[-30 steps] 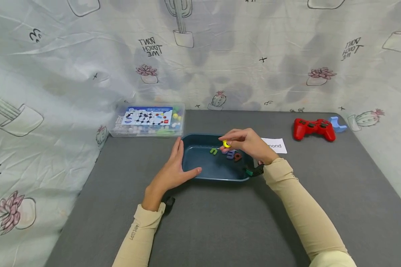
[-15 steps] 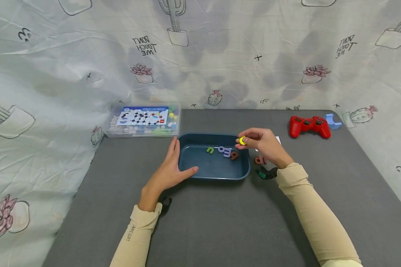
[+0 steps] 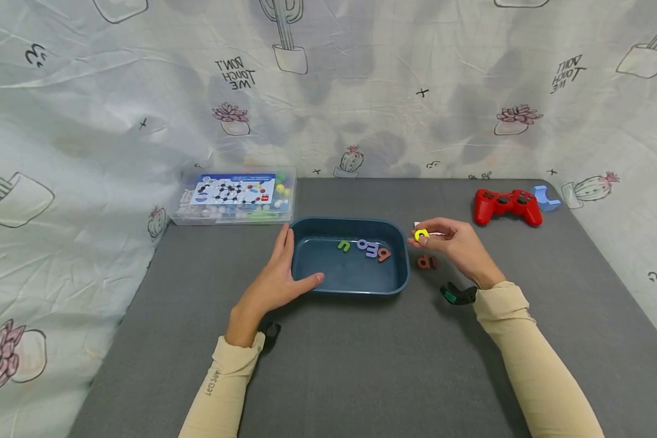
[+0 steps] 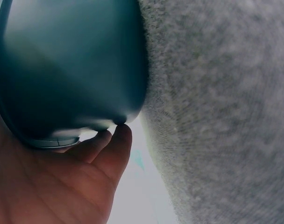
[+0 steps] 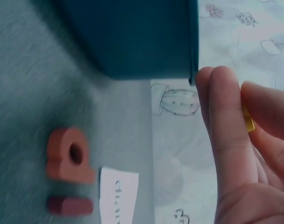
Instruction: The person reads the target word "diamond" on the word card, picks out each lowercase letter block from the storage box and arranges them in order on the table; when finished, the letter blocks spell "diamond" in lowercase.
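A dark blue tray point(image 3: 350, 286) stands on the table. At its left end my left hand point(image 3: 271, 283) rests with straight fingers spread, thumb along the front rim; in the left wrist view fingertips touch the outer wall. My right hand point(image 3: 460, 246), just right of the tray, pinches a yellow letter point(image 3: 421, 235) between thumb and fingers. Inside the tray lie a green n point(image 3: 344, 246), a purple o point(image 3: 362, 244), a purple m point(image 3: 371, 249) and a reddish-brown letter point(image 3: 384, 254). Below my right hand lie a brown d point(image 5: 67, 156) and a brown i point(image 5: 71, 206).
A white printed card point(image 5: 118, 196) lies beside the loose letters, mostly hidden behind my right hand in the head view. A clear plastic box point(image 3: 232, 198) of small parts stands at back left. At back right are a red game controller point(image 3: 507, 207) and a blue plastic piece point(image 3: 545, 199).
My right hand has moved right with the yellow letter, from above the tray to beyond its right end. The left hand stays at the tray. The view has shifted slightly.
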A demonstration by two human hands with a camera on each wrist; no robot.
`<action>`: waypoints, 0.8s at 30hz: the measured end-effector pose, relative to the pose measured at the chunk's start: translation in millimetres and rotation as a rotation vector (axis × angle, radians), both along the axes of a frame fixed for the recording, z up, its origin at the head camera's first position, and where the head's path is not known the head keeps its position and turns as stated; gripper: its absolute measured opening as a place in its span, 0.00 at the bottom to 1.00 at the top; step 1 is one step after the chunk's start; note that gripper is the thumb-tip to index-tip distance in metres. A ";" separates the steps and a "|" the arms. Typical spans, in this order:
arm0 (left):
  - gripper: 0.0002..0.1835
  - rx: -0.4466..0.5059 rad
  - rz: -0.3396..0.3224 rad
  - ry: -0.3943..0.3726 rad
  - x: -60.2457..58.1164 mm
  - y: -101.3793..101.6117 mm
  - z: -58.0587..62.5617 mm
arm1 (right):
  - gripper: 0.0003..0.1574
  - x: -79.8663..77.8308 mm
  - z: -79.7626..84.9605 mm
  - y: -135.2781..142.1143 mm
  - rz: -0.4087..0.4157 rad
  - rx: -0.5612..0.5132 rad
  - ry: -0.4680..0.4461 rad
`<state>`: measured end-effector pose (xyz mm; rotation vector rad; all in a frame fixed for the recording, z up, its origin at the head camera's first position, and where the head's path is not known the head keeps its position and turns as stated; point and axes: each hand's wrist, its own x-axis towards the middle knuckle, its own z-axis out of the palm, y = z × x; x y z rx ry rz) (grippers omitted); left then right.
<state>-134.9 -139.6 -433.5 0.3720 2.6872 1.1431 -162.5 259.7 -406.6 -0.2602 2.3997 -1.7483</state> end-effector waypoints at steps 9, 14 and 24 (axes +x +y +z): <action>0.68 0.007 0.002 0.000 -0.5 -0.7 -0.3 | 0.31 9.1 -4.6 18.3 0.024 0.079 -0.076; 0.68 0.010 0.003 -0.005 -0.9 -0.8 0.5 | 0.30 12.9 -4.8 28.5 -0.017 0.122 -0.087; 0.68 0.016 -0.004 -0.004 -1.6 -0.9 0.8 | 0.30 14.7 -11.1 50.6 -0.093 0.075 -0.100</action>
